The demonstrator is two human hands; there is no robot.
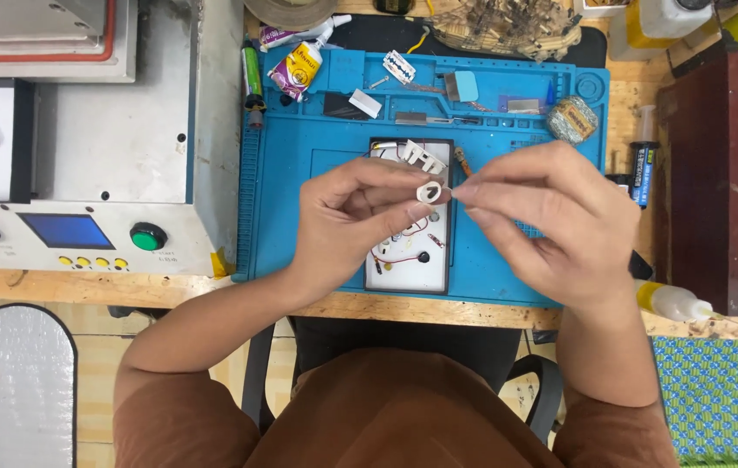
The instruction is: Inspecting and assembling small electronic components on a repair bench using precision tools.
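L hand (360,217) pinches a small white loop-shaped part (429,191) between thumb and forefinger, fingers closed on it. R hand (551,221) meets it from 3 o'clock, thumb and forefinger tips pressed together right at the part's edge; can't tell if they grip the part itself or sth thin beside it. Both hands hover over a white tray (410,269) w/ black rim, holding thin red wires and small bits. The tray lies mid blue mat (300,208) on the wooden surface (66,286).

Outward: at 12 o'clock of the hands, a white comb-like piece (423,157) on the tray's top end. Farther at 12, a razor blade (400,66) in the mat's top slots. At 11 o'clock, a glue tube (297,69). At 1 o'clock, a wad of foil-like scrap (572,119). At 9 o'clock, a grey machine (83,173) w/ blue screen, red and green buttons. At 4 o'clock, a small squeeze bottle (674,302) w/ yellow band, lying on the surface edge.
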